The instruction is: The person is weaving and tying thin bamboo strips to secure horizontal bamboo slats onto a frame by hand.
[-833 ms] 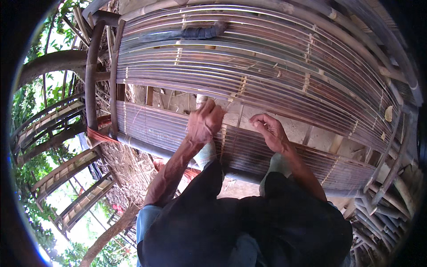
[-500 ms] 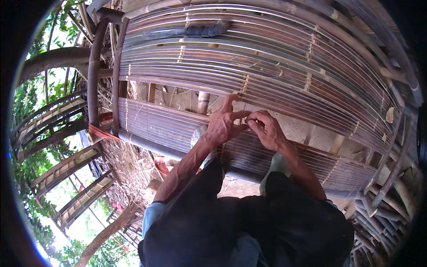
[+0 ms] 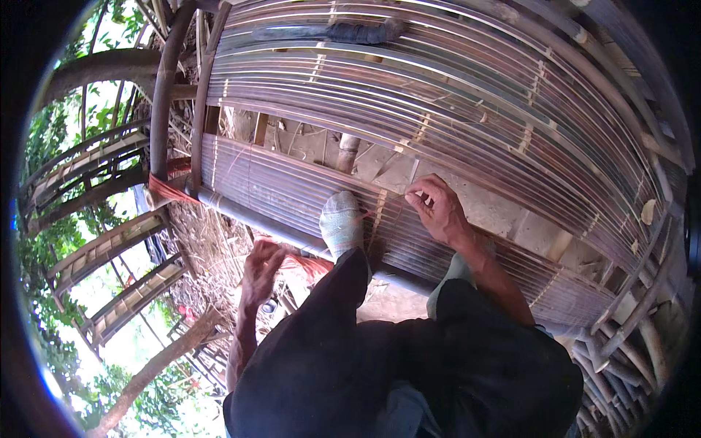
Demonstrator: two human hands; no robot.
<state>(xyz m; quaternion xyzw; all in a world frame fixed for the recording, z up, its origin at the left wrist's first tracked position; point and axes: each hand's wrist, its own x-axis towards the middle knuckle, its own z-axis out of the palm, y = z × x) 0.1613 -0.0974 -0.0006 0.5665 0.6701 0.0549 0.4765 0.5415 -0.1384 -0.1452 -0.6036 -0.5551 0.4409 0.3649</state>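
Observation:
My right hand hovers over the gap between two slatted panels. Its thumb and fingers are pinched together; what sits between them, if anything, is too small to make out. Beneath it lies the near slatted panel of thin, close-set brownish strips, crossed by pale bindings. The far slatted panel has similar strips and ties. Off to the left, my left hand is beside a red cloth, in front of the near pole; motion smears its fingers. My sock-covered foot rests on the near panel.
A long dark-bladed knife with a black-wrapped handle lies across the far panel. A thick pole runs along the near edge, with red cloth tied at the left corner. Slatted bench-like frames stand left; stacked poles lie right.
My left hand has left the middle of the panels and swung down and left, near the red cloth. My right hand stays pinched over the gap. The view has shifted slightly.

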